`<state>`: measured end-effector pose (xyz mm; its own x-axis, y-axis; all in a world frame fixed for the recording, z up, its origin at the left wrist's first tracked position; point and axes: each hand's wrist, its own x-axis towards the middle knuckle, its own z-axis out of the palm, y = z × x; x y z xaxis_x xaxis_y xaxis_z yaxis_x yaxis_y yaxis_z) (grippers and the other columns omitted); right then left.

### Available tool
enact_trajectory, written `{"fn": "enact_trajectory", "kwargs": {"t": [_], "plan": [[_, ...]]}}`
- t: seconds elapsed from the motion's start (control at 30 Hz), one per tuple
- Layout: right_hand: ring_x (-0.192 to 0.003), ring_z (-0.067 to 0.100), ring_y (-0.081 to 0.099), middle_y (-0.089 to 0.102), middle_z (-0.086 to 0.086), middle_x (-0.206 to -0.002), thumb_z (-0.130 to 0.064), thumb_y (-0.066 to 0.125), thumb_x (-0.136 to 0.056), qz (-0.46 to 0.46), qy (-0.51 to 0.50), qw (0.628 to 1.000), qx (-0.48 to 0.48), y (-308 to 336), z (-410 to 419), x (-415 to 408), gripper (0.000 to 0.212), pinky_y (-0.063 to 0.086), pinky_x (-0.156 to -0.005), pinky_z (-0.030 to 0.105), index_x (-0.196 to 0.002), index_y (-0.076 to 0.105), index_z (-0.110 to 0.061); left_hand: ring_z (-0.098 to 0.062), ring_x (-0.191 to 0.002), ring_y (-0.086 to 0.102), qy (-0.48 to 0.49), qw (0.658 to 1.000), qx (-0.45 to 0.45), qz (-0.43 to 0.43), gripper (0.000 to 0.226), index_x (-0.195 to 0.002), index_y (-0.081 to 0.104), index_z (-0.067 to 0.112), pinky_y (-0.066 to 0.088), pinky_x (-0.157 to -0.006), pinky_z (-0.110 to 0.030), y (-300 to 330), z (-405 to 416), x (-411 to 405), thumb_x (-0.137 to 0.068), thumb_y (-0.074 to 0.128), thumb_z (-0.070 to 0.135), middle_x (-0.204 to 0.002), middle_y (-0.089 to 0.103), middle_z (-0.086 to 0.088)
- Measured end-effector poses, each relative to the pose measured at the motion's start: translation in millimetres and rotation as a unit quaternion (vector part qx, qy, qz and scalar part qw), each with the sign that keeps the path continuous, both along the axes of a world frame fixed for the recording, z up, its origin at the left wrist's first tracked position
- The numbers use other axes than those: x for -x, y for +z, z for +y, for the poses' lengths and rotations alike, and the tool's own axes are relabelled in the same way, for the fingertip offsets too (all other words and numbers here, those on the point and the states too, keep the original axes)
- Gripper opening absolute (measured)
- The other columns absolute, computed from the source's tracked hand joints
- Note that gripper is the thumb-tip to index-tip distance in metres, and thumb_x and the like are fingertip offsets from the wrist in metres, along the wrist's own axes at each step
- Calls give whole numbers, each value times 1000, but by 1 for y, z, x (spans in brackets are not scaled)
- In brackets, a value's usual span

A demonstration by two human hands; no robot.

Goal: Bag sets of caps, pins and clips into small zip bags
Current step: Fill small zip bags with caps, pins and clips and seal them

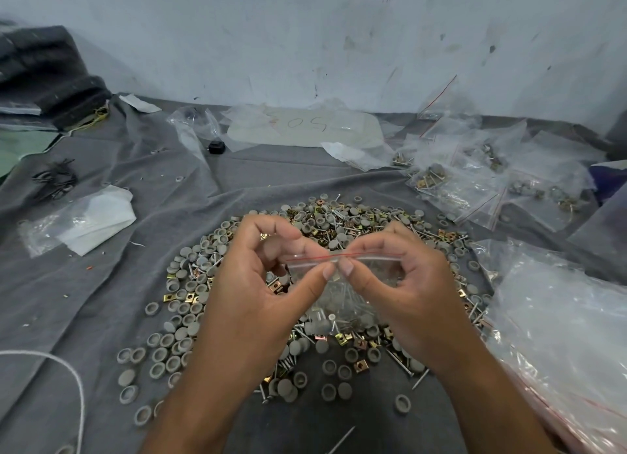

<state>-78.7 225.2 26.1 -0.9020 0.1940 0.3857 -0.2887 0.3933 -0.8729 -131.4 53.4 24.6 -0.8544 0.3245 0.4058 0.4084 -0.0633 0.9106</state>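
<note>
Hands, left (261, 284) and right (403, 280), pinch zip bag (342, 277) top.

Left hand (268, 284) and right hand (400, 280) cover middle of parts pile (339, 223); parts beneath unseen. Zip bag (342, 284) contents blurred through plastic, count unclear. Large plastic bag (570, 335) cut by right edge. White cord (73, 379) runs off left and bottom edges. Filled bags (475, 182) far right: contents too small to sort.

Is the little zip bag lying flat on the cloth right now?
No, the zip bag is held up above the pile of parts, its red-lined top pinched by the left hand and right hand.
</note>
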Motion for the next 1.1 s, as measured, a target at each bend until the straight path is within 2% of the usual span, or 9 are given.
{"fn": "enact_trajectory", "kwargs": {"t": [0.1, 0.2, 0.37, 0.47, 0.6, 0.77, 0.93, 1.0, 1.1], "plan": [[-74, 2, 58, 58, 3, -88, -40, 75, -88, -10, 9, 1000, 4, -1, 1, 0, 14, 46, -59, 8, -91, 74, -26, -24, -93, 72, 6, 1000, 2, -7, 36, -104, 52, 34, 54, -81, -53, -1, 0, 1, -79, 79, 33, -95, 76, -1], [-77, 6, 60, 60, -8, -87, -42, 76, -87, -26, 30, 999, 17, -2, 4, 1, 15, 48, -61, 13, -91, 75, -28, -26, -90, 73, 5, 1000, 0, -11, 36, -100, 51, 31, 55, -79, -54, 0, -4, 1, -78, 80, 32, -92, 77, -4], [-67, 3, 53, 59, -14, -78, -49, 70, -83, -40, 65, 997, 29, 0, 16, 2, 23, 42, -59, 12, -95, 80, -32, -22, -86, 76, 7, 999, -14, -45, 36, -87, 55, 25, 60, -68, -27, 5, -10, 3, -68, 85, 26, -85, 78, -5], [-66, 1, 47, 55, -14, -75, -49, 66, -92, -37, 99, 994, 37, 4, 26, 1, 22, 38, -59, 13, -102, 80, -36, -25, -86, 76, -38, 994, -40, -89, 30, -91, 65, 24, 59, -69, -24, 7, -12, 7, -66, 82, 22, -87, 78, -10], [-69, 2, 48, 53, -12, -74, -43, 68, -89, -28, 100, 994, 35, 7, 32, -2, 19, 39, -62, 12, -101, 80, -35, -21, -87, 76, -66, 995, -16, -78, 30, -99, 72, 26, 57, -71, -19, 8, -13, 7, -70, 81, 23, -89, 78, -7], [-66, 2, 46, 51, -11, -74, -41, 68, -88, -29, 51, 998, 0, 10, 32, -3, 20, 38, -60, 12, -100, 81, -33, -25, -83, 76, -19, 998, -11, -52, 24, -95, 70, 29, 58, -74, -40, 3, -6, 3, -75, 82, 27, -89, 78, -1], [-68, 6, 45, 52, -13, -75, -47, 73, -80, -17, -12, 995, -101, 17, 33, -10, 18, 36, -64, 12, -89, 80, -33, -19, -89, 76, -13, 998, -20, -58, 28, -98, 67, 32, 60, -76, -30, 2, -4, 3, -74, 81, 37, -90, 78, -2], [-69, 7, 46, 51, -10, -75, -47, 72, -84, -4, -19, 991, -135, 23, 32, -9, 19, 36, -64, 12, -83, 79, -29, -19, -93, 75, -8, 998, -21, -53, 36, -103, 65, 35, 60, -77, -34, 3, -4, 5, -74, 84, 41, -96, 78, 0], [-63, 0, 47, 48, -15, -71, -46, 69, -87, 1, -12, 992, -123, 38, 34, 5, 23, 39, -56, 8, -81, 74, -25, -17, -106, 71, 7, 999, -14, -48, 55, -115, 58, 39, 53, -89, -49, 3, -5, 7, -66, 84, 45, -114, 74, 7]]}}
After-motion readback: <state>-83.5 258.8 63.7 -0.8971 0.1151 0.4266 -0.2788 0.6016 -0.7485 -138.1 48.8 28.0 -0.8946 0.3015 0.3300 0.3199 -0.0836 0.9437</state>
